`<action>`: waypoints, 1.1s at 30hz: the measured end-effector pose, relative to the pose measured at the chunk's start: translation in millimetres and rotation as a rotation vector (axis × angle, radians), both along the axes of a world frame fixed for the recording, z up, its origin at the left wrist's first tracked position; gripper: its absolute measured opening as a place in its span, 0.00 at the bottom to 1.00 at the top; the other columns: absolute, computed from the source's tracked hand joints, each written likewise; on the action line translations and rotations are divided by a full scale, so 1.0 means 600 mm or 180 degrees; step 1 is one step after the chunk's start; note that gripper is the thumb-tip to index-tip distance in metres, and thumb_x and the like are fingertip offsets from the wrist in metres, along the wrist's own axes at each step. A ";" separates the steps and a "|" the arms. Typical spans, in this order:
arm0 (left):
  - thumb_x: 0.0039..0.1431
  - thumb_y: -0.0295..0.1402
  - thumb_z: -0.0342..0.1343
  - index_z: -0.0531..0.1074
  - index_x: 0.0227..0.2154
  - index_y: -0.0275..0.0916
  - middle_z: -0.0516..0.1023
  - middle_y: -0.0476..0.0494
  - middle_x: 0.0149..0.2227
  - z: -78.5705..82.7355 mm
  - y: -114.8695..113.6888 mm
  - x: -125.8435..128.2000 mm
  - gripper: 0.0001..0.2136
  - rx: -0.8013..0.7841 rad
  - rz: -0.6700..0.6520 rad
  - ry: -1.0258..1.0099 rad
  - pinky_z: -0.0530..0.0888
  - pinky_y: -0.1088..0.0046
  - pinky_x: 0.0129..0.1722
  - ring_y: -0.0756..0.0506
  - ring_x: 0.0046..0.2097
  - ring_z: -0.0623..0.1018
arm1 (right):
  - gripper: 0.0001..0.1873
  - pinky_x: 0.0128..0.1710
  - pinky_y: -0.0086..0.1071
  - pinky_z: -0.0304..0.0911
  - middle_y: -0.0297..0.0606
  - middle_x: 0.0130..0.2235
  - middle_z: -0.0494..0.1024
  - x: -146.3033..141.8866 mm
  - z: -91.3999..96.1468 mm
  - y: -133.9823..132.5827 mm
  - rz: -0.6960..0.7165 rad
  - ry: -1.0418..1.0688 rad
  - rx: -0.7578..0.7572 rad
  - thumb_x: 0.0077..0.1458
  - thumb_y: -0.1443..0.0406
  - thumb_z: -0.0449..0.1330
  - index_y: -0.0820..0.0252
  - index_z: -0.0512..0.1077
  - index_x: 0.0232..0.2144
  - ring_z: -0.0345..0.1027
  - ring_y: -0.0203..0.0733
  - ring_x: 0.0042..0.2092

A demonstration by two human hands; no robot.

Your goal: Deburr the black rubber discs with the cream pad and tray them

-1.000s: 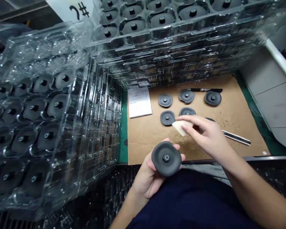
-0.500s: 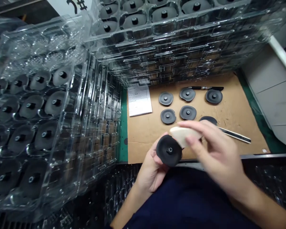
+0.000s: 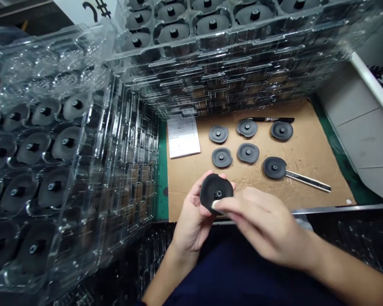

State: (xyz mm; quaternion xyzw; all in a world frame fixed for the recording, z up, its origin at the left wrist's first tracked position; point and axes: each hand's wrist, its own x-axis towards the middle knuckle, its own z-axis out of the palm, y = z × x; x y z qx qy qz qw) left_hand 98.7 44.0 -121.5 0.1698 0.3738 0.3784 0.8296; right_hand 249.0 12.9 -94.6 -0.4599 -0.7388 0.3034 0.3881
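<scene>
My left hand (image 3: 191,221) grips a black round disc (image 3: 215,192) with a small hub in its middle, held just above the front edge of the cardboard sheet (image 3: 306,157). My right hand (image 3: 261,225) lies against the disc's lower edge with its fingers pressed together and a fingertip on the rim. The pale piece it held before is hidden under the fingers. Several similar black discs (image 3: 248,152) lie in two rows on the cardboard behind my hands.
Stacks of clear plastic trays (image 3: 51,148) filled with black discs rise on the left and along the back (image 3: 230,55). A printed paper slip (image 3: 183,136), a black pen (image 3: 271,120) and a thin black-and-white strip (image 3: 309,180) lie on the cardboard. A grey panel (image 3: 364,127) stands at the right.
My right hand has come down from above the cardboard onto the held disc, and the pale piece is now covered by its fingers. My left hand has raised the disc slightly.
</scene>
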 end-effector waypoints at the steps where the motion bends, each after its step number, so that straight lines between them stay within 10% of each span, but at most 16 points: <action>1: 0.36 0.34 0.71 0.71 0.46 0.46 0.75 0.45 0.47 -0.002 -0.001 -0.003 0.29 -0.0001 -0.0003 -0.0053 0.72 0.65 0.49 0.39 0.48 0.76 | 0.15 0.42 0.31 0.65 0.39 0.39 0.75 0.011 -0.007 -0.009 -0.0042 0.0055 -0.0207 0.57 0.73 0.52 0.62 0.69 0.46 0.67 0.36 0.39; 9: 0.40 0.39 0.67 0.72 0.46 0.47 0.74 0.47 0.50 0.000 -0.014 0.002 0.26 -0.0156 0.0012 -0.0433 0.69 0.60 0.53 0.38 0.49 0.75 | 0.11 0.38 0.28 0.65 0.37 0.43 0.75 0.039 -0.083 -0.038 -0.1780 0.0766 -0.1188 0.59 0.65 0.54 0.55 0.71 0.43 0.69 0.39 0.43; 16: 0.40 0.45 0.65 0.71 0.48 0.50 0.72 0.46 0.52 -0.007 -0.020 -0.002 0.28 -0.0276 -0.0051 -0.0487 0.71 0.60 0.51 0.36 0.52 0.73 | 0.11 0.37 0.33 0.66 0.39 0.36 0.76 0.004 -0.150 -0.040 -0.0625 0.0118 -0.1354 0.60 0.63 0.52 0.59 0.72 0.40 0.69 0.40 0.38; 28: 0.52 0.55 0.48 0.70 0.49 0.44 0.75 0.43 0.46 -0.003 -0.032 0.008 0.27 -0.0528 -0.0208 -0.0730 0.75 0.67 0.41 0.42 0.42 0.78 | 0.22 0.47 0.45 0.64 0.48 0.55 0.62 0.005 -0.175 -0.052 -0.0992 -0.0210 -0.1425 0.57 0.66 0.52 0.56 0.63 0.55 0.64 0.48 0.50; 33: 0.52 0.37 0.60 0.59 0.57 0.52 0.71 0.42 0.51 -0.019 -0.030 0.002 0.28 0.1332 0.0111 0.0983 0.68 0.61 0.50 0.42 0.46 0.75 | 0.20 0.49 0.41 0.65 0.45 0.54 0.63 0.017 -0.155 -0.067 -0.1115 0.0033 -0.1344 0.59 0.68 0.50 0.55 0.63 0.54 0.65 0.43 0.50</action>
